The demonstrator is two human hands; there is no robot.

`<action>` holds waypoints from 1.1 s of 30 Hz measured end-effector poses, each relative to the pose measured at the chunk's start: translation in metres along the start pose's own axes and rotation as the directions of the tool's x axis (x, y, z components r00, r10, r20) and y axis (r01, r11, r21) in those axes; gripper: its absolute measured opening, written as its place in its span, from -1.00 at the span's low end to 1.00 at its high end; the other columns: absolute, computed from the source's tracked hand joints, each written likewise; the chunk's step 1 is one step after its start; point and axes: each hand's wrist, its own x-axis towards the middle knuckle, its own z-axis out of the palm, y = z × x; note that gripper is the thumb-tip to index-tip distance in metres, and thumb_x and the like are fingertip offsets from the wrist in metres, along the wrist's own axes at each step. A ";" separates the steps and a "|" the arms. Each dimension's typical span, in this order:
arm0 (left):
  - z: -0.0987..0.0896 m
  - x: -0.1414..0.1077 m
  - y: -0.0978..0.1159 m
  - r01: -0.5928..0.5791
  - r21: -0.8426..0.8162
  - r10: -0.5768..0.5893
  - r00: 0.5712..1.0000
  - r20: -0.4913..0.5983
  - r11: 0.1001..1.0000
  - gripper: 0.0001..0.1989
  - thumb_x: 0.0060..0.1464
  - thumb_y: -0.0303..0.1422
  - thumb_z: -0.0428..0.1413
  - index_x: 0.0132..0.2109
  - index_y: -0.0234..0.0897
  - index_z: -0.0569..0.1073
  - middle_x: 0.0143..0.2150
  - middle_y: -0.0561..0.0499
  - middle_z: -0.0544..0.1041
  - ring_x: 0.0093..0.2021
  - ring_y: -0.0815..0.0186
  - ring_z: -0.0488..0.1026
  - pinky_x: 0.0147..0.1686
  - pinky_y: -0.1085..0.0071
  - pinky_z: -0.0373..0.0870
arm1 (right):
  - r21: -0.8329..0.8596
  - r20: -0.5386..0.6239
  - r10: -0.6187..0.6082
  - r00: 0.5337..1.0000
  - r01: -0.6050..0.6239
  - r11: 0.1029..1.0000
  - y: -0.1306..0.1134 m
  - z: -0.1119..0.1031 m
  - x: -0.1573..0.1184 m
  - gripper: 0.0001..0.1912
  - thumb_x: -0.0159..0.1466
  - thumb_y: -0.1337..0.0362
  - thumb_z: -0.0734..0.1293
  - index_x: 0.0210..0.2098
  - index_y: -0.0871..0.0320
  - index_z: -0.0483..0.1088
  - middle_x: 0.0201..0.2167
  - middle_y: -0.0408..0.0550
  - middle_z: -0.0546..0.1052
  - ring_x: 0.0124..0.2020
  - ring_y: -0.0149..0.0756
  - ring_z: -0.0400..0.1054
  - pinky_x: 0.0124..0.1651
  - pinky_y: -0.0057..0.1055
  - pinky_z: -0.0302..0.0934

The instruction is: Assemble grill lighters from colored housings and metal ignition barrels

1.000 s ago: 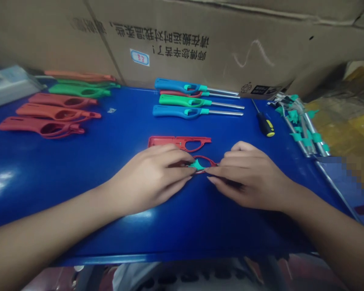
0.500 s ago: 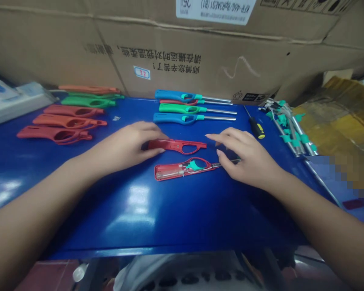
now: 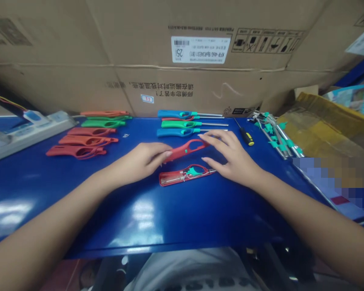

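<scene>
A red shell half (image 3: pixel 184 150) is raised a little off the blue table, its outer side with a small green mark facing up. My left hand (image 3: pixel 145 161) pinches its wide end. My right hand (image 3: pixel 229 155) is at its narrow end, fingertips at the shell and thumb apart from the fingers; whether they grip it is unclear. Just below lies an open red lighter half (image 3: pixel 170 178) holding a green trigger piece, a tube and thin wires. Its metal rod runs toward my right thumb.
Assembled lighters (image 3: pixel 172 132) lie at the back. Red, orange and green shells (image 3: pixel 75 151) are at the left by a power strip (image 3: pixel 48 131). A screwdriver (image 3: pixel 246 136), metal rods with green parts (image 3: pixel 279 137) and a yellow-taped box (image 3: pixel 324 129) are right. Cardboard (image 3: pixel 139 48) stands behind.
The red shell half has been lifted and turned over in my left hand. My right hand has moved to its narrow end. The camera view has tilted up.
</scene>
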 end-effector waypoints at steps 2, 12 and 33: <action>0.002 -0.002 0.005 0.017 -0.087 -0.019 1.000 -0.019 0.996 -0.67 0.41 -0.19 -0.05 0.04 -0.25 0.53 -0.04 -0.02 0.62 -0.11 0.25 0.56 -0.09 0.42 0.42 | 0.025 0.005 -0.044 0.999 0.043 0.999 0.001 0.000 0.000 -0.43 0.39 0.21 0.34 0.35 0.05 0.20 0.14 0.13 0.46 0.14 -0.01 0.31 0.18 0.05 0.24; 0.007 -0.004 0.015 -0.069 -0.159 0.065 0.997 -0.031 0.985 -0.67 0.32 -0.19 0.09 0.10 -0.26 0.54 0.03 -0.09 0.60 -0.04 0.22 0.54 -0.02 0.37 0.44 | 0.218 0.122 -0.006 0.993 -0.021 0.976 -0.006 0.003 -0.003 -0.62 0.34 0.16 0.40 0.11 0.14 0.45 -0.17 0.04 0.57 -0.10 -0.12 0.36 0.03 -0.10 0.27; 0.003 -0.009 0.022 -0.194 0.298 0.146 0.974 0.176 0.935 -0.80 0.27 -0.25 0.12 -0.10 -0.23 0.57 -0.17 -0.04 0.61 -0.17 0.19 0.51 -0.18 0.31 0.38 | 0.171 0.254 0.079 0.964 -0.125 0.977 -0.015 0.008 -0.004 -0.65 0.26 0.11 0.47 0.01 0.04 0.55 -0.07 0.02 0.54 0.01 -0.09 0.36 0.16 -0.03 0.11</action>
